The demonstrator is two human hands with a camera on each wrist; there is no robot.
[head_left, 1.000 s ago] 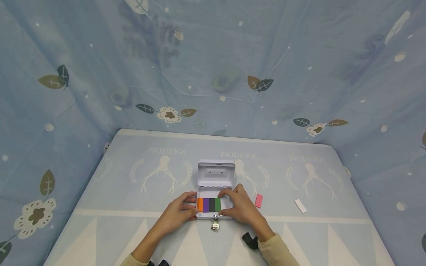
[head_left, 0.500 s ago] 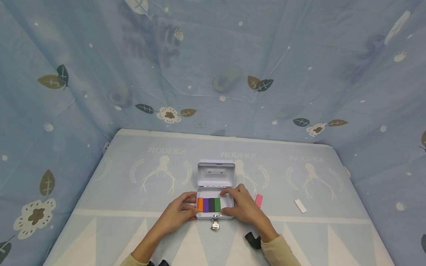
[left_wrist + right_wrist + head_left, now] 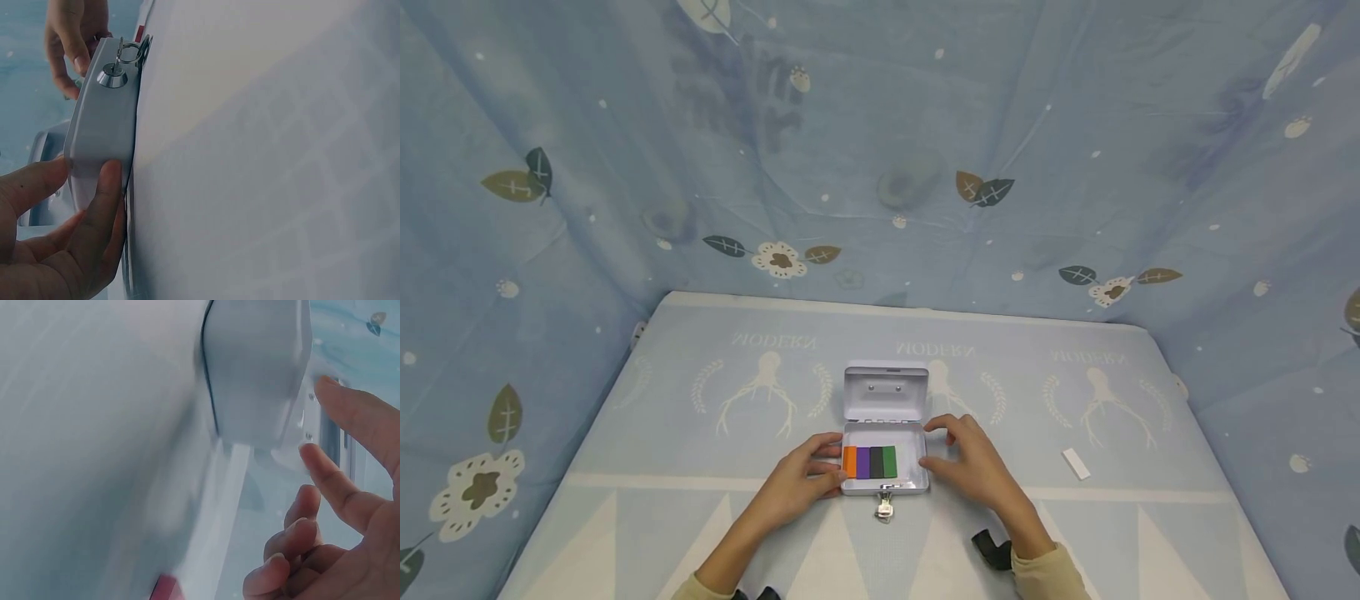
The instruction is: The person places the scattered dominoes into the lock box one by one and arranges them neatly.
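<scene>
A small white metal cash box [image 3: 912,446] lies with its lid [image 3: 886,396] up and keys [image 3: 884,508] hanging at its front lock. Standing in a row inside, toward the left, are an orange block [image 3: 849,462], a purple block [image 3: 862,463], a black block [image 3: 876,462] and a green block [image 3: 889,462]. My left hand [image 3: 805,479] grips the box's left side, thumb at the rim and fingers against the outer wall. By the right edge is my right hand [image 3: 966,458], thumb and forefinger apart with nothing between them.
A white block [image 3: 1076,464] lies on the patterned tabletop to the right. In the right wrist view a pink block [image 3: 166,589] shows at the bottom edge; the right hand hides it in the head view. Patterned blue cloth [image 3: 850,167] stands behind the table.
My right hand has moved rightward from beside the green block to the box's right edge, covering the pink block from the head view. The left hand and the row stay put.
</scene>
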